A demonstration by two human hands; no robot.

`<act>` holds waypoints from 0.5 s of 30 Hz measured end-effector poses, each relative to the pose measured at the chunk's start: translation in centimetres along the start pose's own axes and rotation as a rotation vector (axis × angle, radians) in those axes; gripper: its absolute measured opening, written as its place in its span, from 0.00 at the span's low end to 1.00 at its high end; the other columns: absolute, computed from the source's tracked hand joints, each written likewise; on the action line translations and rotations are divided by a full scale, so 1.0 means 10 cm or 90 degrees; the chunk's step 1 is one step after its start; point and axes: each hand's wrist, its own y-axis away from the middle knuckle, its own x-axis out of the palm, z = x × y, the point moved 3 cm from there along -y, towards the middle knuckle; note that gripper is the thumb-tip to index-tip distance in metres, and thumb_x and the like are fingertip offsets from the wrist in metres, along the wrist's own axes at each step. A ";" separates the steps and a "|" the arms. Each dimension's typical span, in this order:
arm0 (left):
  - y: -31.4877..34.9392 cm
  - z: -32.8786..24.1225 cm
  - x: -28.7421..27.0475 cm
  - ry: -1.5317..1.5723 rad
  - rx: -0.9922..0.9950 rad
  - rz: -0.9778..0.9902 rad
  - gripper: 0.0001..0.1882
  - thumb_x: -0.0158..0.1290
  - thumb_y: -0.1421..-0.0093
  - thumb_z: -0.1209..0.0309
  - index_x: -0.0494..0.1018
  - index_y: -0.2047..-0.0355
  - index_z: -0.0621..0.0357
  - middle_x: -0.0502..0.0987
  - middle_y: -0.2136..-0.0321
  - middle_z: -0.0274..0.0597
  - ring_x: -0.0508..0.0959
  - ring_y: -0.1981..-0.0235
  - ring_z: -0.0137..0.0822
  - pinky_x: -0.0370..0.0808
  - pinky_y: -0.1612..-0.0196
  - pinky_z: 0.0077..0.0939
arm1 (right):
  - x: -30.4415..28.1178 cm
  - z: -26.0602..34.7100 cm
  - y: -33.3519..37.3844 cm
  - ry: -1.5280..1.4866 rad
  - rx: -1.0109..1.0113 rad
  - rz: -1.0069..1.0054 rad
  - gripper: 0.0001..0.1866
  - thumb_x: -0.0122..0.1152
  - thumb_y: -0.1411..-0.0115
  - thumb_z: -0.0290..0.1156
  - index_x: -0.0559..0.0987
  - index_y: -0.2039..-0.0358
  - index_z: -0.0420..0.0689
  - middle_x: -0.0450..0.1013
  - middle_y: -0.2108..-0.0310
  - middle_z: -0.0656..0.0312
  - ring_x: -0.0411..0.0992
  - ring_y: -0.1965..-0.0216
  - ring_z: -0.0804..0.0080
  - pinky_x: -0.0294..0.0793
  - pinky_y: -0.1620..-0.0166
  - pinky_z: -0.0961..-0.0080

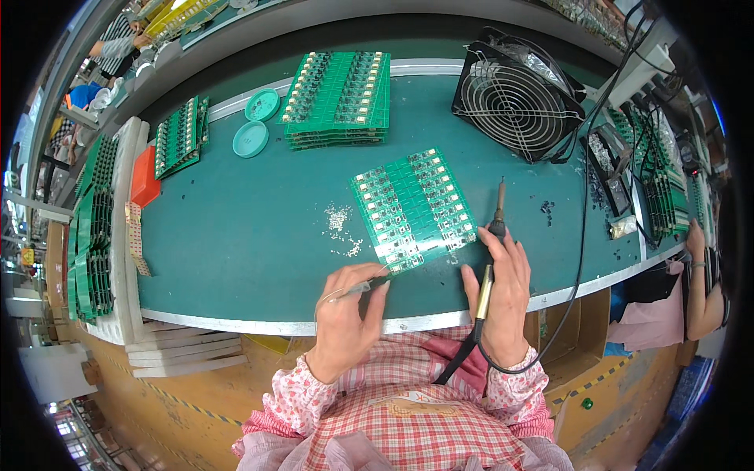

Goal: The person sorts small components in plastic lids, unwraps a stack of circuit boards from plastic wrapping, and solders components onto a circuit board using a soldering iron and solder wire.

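A green circuit board panel with rows of small white and black components lies tilted on the green work surface in front of me. My left hand is closed at its near left corner, pinching a thin wire in a pale translucent sleeve; the wire's end by the fingertips is hard to make out. Beside the board's near right corner, my right hand grips a soldering iron. The iron's tip points away from me, apart from the board, and its cord loops under my wrist.
Beyond the board stand a stack of green panels, two turquoise lids and a black fan. Tiny white parts lie scattered left of the board. An orange box sits at far left; a black cable crosses the right side.
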 end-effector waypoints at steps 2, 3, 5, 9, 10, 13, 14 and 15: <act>0.01 0.02 -0.01 0.013 -0.006 -0.002 0.12 0.59 0.44 0.83 0.76 0.59 0.62 0.81 0.62 0.47 0.80 0.60 0.48 0.75 0.56 0.35 | 0.04 0.02 -0.03 0.010 -0.025 0.022 0.30 0.69 0.46 0.24 0.72 0.41 0.42 0.73 0.47 0.47 0.68 0.41 0.45 0.62 0.36 0.47; 0.02 0.03 -0.01 0.009 0.002 0.002 0.11 0.59 0.44 0.82 0.76 0.59 0.62 0.81 0.61 0.47 0.80 0.59 0.48 0.75 0.55 0.36 | 0.04 0.04 -0.03 0.006 -0.042 0.006 0.29 0.69 0.45 0.24 0.72 0.42 0.41 0.74 0.49 0.46 0.70 0.43 0.45 0.66 0.39 0.52; 0.03 0.03 -0.02 0.008 0.014 -0.001 0.11 0.59 0.44 0.82 0.76 0.59 0.62 0.81 0.61 0.47 0.80 0.58 0.49 0.75 0.54 0.36 | 0.04 0.03 -0.02 -0.067 0.016 -0.024 0.28 0.68 0.44 0.23 0.72 0.43 0.40 0.74 0.51 0.46 0.71 0.46 0.47 0.69 0.42 0.56; 0.07 0.06 -0.03 0.039 0.022 0.005 0.11 0.59 0.43 0.82 0.76 0.59 0.62 0.82 0.61 0.47 0.80 0.56 0.49 0.75 0.51 0.39 | 0.08 -0.01 0.04 -0.350 0.169 -0.133 0.20 0.64 0.38 0.22 0.69 0.48 0.39 0.71 0.55 0.53 0.75 0.57 0.67 0.76 0.53 0.72; 0.08 0.07 -0.03 0.054 0.029 0.006 0.11 0.59 0.43 0.82 0.76 0.59 0.63 0.82 0.61 0.47 0.80 0.56 0.50 0.75 0.51 0.39 | 0.12 0.03 0.05 -0.457 0.229 -0.148 0.20 0.63 0.37 0.22 0.67 0.48 0.39 0.70 0.54 0.55 0.75 0.58 0.70 0.78 0.54 0.73; 0.11 0.08 -0.05 0.075 0.042 0.003 0.11 0.59 0.43 0.82 0.76 0.59 0.63 0.82 0.61 0.46 0.80 0.57 0.49 0.75 0.51 0.39 | 0.21 0.11 0.07 -0.649 0.331 -0.212 0.20 0.61 0.36 0.22 0.65 0.47 0.41 0.67 0.53 0.56 0.73 0.56 0.73 0.83 0.57 0.71; 0.13 0.08 -0.07 0.082 0.048 -0.003 0.11 0.59 0.43 0.82 0.76 0.59 0.63 0.82 0.61 0.46 0.80 0.57 0.49 0.75 0.51 0.39 | 0.19 0.13 0.05 -0.644 0.320 -0.215 0.20 0.61 0.36 0.22 0.65 0.47 0.41 0.67 0.53 0.56 0.73 0.56 0.73 0.83 0.57 0.71; 0.14 0.08 -0.10 0.080 0.047 -0.014 0.10 0.59 0.43 0.82 0.76 0.60 0.63 0.82 0.62 0.46 0.80 0.57 0.48 0.74 0.51 0.38 | 0.17 0.14 0.06 -0.696 0.344 -0.246 0.20 0.61 0.36 0.23 0.65 0.47 0.42 0.67 0.53 0.56 0.74 0.56 0.73 0.83 0.57 0.72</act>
